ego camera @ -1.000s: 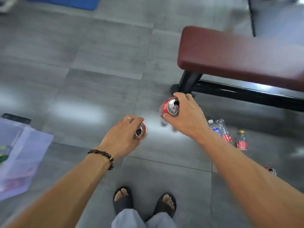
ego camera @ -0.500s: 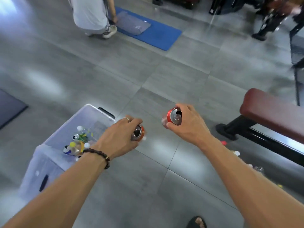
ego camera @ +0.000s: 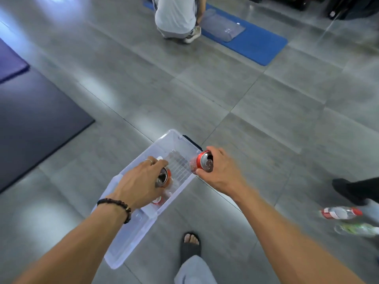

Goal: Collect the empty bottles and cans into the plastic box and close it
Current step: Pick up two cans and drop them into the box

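Observation:
A clear plastic box (ego camera: 164, 141) stands open on the grey tiled floor just in front of me. My left hand (ego camera: 139, 182) grips a red can (ego camera: 163, 176) directly above the box's inside. My right hand (ego camera: 220, 171) holds a second red can (ego camera: 203, 165) over the box's right rim. Part of another red can (ego camera: 158, 200) shows inside the box under my left wrist; the other contents are hidden by my arm.
Two plastic bottles lie on the floor at the right: a red-labelled bottle (ego camera: 340, 213) and a green-labelled bottle (ego camera: 356, 229). A person (ego camera: 176, 17) crouches by a blue mat (ego camera: 254, 45) far ahead. A dark mat (ego camera: 30, 124) covers the left floor. My sandalled foot (ego camera: 190, 242) stands beside the box.
I have turned left and stepped up to the box. Both hands, each still holding its can, have moved from beside the box to over it.

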